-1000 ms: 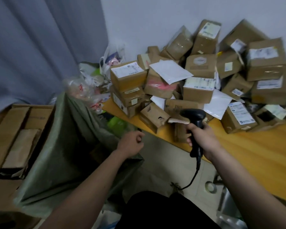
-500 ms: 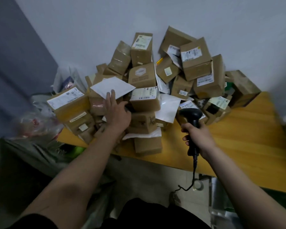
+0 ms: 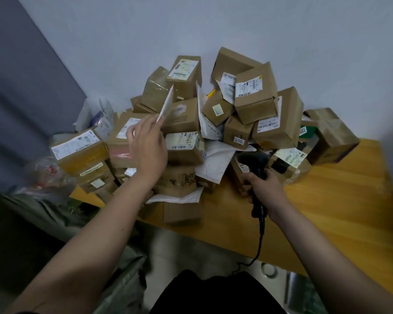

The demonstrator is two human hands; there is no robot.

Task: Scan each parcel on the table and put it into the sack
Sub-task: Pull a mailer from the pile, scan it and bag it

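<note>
The left hand point(image 3: 149, 148) is pinching a flat white envelope point(image 3: 167, 104) edge-on above the parcel pile point(image 3: 216, 130). The right hand point(image 3: 264, 189) is gripping a black barcode scanner point(image 3: 255, 165) at the pile's front edge, on the wooden table point(image 3: 340, 200).

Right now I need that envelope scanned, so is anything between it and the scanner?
Nothing visible. The left hand pinches the white envelope lifted edge-on above the pile. The right hand grips the scanner lower right, its head near the parcels; open air lies between them.
</note>
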